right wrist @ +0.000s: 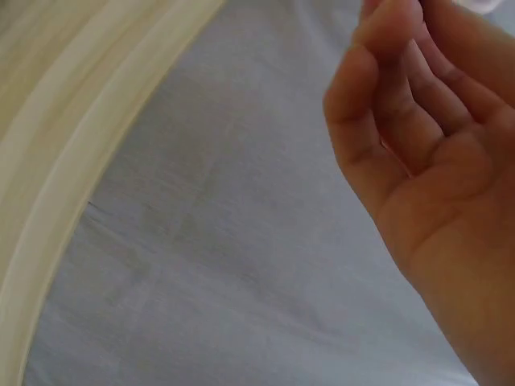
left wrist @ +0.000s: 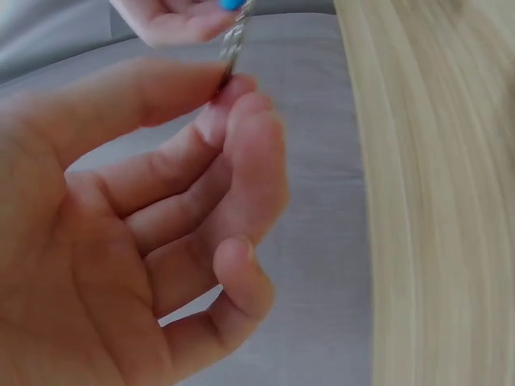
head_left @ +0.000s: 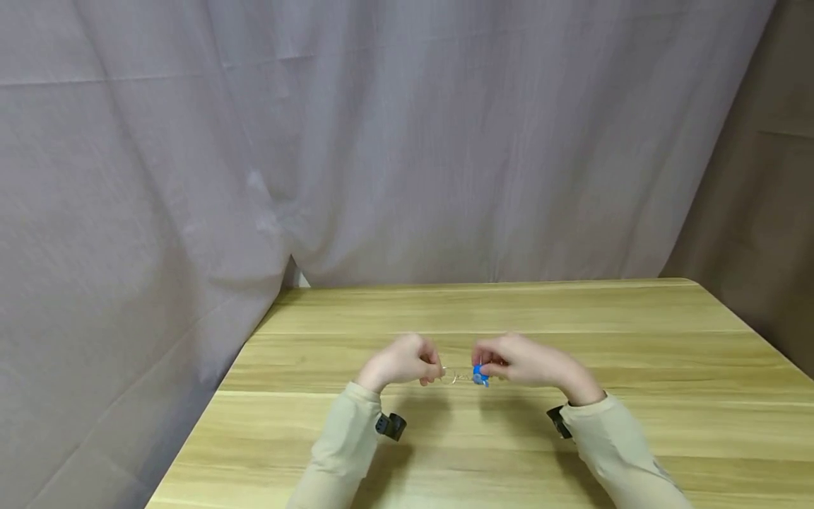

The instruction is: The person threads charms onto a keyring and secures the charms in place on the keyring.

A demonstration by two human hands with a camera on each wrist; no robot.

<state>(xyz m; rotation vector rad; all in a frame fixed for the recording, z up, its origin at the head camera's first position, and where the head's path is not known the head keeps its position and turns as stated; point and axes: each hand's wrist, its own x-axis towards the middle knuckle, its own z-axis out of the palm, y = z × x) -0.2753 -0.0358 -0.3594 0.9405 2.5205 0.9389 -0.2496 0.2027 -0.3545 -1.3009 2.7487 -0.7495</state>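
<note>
A keychain is stretched sideways between the two hands, above the wooden table. Its metal key ring (head_left: pixel 449 375) is pinched at the left side between thumb and index finger of my left hand (head_left: pixel 407 360). From the ring a short chain (head_left: pixel 464 377) runs to a small blue figure (head_left: pixel 480 375), which my right hand (head_left: pixel 524 359) pinches in its fingertips. In the left wrist view the ring (left wrist: pixel 234 44) rises edge-on from the left fingertips, with a bit of blue at the top. The right wrist view shows curled fingers (right wrist: pixel 386 88); the figure is out of sight there.
Below the hands lies a light wooden table (head_left: pixel 470 459) with plank seams. A grey curtain (head_left: pixel 407 155) hangs behind its far edge and along the left. Black bands (head_left: pixel 391 426) with devices sit at both wrists, beside the pale sleeves (head_left: pixel 343 438).
</note>
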